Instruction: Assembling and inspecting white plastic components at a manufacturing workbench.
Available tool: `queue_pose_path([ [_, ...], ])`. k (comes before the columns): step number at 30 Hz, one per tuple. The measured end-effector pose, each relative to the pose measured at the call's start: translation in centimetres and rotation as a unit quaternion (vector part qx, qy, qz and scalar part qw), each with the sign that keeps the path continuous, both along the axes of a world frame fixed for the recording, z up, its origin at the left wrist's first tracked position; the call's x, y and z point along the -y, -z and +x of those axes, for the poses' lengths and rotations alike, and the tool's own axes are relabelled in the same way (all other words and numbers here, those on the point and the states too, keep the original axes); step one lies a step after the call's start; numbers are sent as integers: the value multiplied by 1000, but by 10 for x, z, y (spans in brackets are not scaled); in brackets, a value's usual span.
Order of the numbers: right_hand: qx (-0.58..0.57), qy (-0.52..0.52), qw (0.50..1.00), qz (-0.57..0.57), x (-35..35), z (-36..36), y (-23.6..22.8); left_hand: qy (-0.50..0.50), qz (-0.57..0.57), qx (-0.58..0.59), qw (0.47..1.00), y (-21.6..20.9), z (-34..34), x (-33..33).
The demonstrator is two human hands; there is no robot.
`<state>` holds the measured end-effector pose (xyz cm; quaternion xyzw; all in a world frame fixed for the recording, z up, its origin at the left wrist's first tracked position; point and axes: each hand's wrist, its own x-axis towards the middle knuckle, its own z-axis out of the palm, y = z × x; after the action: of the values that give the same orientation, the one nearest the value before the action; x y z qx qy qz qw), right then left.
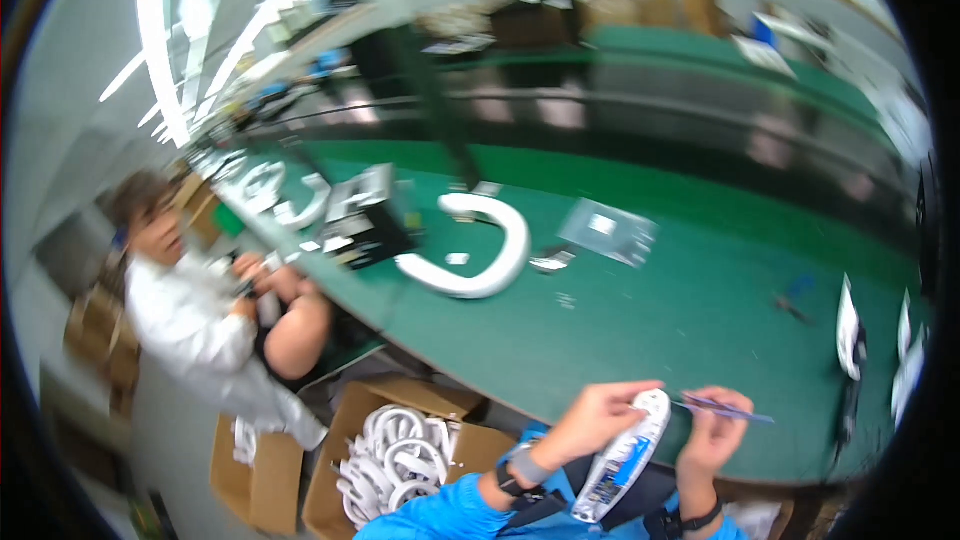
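Your left hand (590,418) pinches white part (628,455) near top; right hand (712,432) pinches thin tool (728,409) beside it. Part looks light, rigid, smooth: grip edges, mid-body

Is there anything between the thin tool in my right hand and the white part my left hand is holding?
Nothing visible. The left hand holds the white part by its upper end; the right hand holds the thin tool just beside it, above the green table edge.
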<state>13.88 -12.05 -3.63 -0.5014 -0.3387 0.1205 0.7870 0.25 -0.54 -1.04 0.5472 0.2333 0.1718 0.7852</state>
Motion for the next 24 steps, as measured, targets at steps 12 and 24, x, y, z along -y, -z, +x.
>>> queue_pose_path([
  [12, -17, 2, 997, -71, -3, 12, 8, -15, 67, 100, 993, 35, 15, -6],
  [24, 8, -11, 994, -105, 2, 18, 2, 0, 83, 96, 992, 28, 14, -6],
])
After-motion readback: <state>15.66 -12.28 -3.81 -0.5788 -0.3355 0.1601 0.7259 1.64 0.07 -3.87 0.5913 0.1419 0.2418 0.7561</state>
